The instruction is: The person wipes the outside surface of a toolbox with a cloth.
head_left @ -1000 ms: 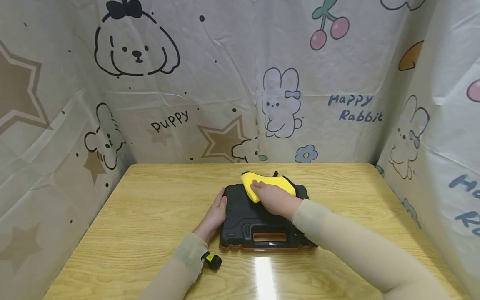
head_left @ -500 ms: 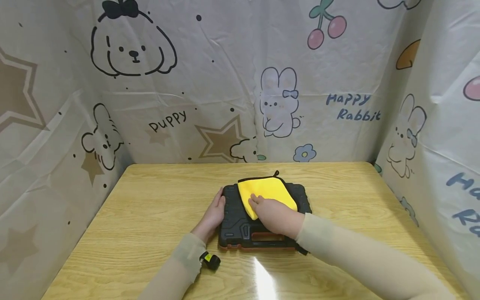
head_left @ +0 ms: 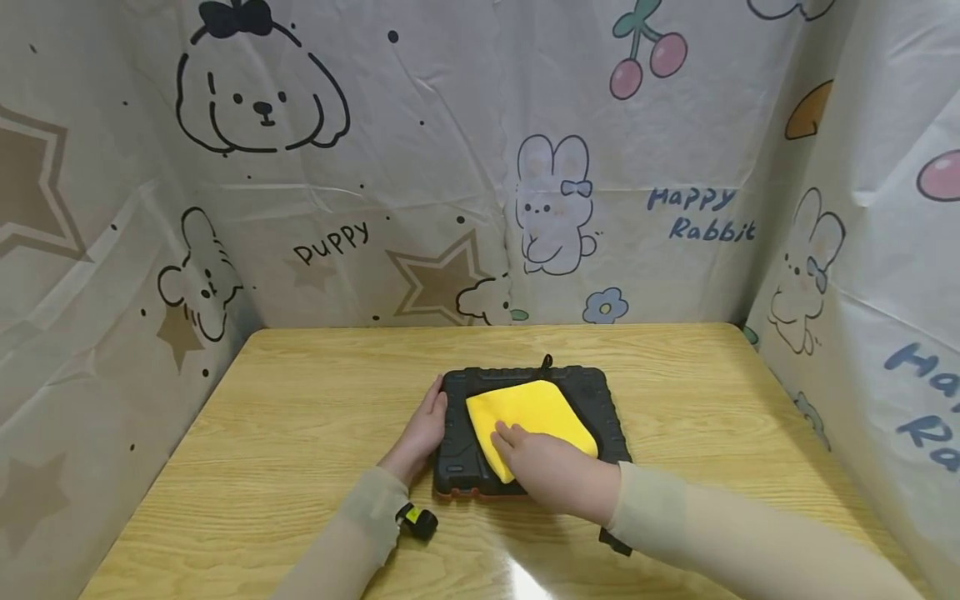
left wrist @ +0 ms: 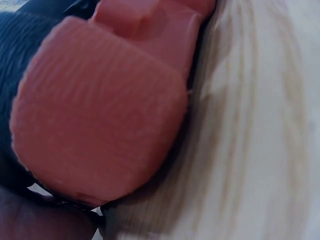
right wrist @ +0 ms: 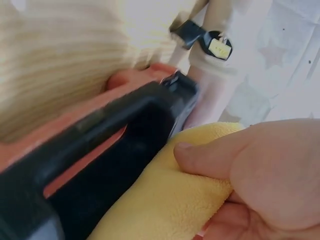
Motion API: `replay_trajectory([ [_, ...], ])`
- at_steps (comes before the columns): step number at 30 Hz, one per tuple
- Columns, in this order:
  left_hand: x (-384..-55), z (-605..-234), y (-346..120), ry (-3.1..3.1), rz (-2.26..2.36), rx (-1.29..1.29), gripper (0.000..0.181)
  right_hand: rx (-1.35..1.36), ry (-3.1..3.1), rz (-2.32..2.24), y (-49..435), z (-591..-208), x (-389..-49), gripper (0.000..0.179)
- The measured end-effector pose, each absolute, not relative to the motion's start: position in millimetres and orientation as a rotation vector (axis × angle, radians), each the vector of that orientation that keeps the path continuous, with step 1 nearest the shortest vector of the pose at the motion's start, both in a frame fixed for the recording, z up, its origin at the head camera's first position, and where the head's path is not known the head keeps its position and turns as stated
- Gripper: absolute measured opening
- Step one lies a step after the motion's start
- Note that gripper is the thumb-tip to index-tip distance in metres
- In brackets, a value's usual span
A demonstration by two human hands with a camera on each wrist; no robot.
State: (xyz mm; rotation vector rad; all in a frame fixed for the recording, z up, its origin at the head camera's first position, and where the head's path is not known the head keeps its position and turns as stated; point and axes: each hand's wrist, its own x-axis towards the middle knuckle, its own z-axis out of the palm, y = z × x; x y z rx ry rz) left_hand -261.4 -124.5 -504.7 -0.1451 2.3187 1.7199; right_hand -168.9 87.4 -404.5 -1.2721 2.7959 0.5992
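Observation:
A black plastic carrying case point(head_left: 456, 442) with an orange-red lower half lies flat on the wooden table. My left hand point(head_left: 422, 429) rests against its left side, fingers lying along the edge. In the left wrist view the case's orange-red corner point(left wrist: 100, 115) fills much of the picture, with part of a finger point(left wrist: 45, 220) below it. A yellow cloth point(head_left: 536, 408) with dark trim is spread over the lid. My right hand point(head_left: 558, 471) grips the cloth near the front; its thumb lies over the fabric in the right wrist view. The case handle point(right wrist: 85, 127) shows beside the cloth.
The wooden table point(head_left: 322, 392) extends on both sides of the case. A printed curtain point(head_left: 420, 167) encloses the back and sides. A small black device point(head_left: 417, 522) is strapped at the left wrist, another point(head_left: 615, 542) below the right wrist.
My right hand has drawn the yellow cloth across the lid toward the front edge, so it now covers the handle in the head view. The left hand stays at the case's side.

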Motion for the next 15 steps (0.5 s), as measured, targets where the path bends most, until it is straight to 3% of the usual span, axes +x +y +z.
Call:
replay_trajectory([
  [15, -261.5, -504.6, -124.4, 2.332, 1.721, -0.108, 0.058, -1.421, 2.777, 0.588, 98.6, -407.9, -137.5, 0.054],
])
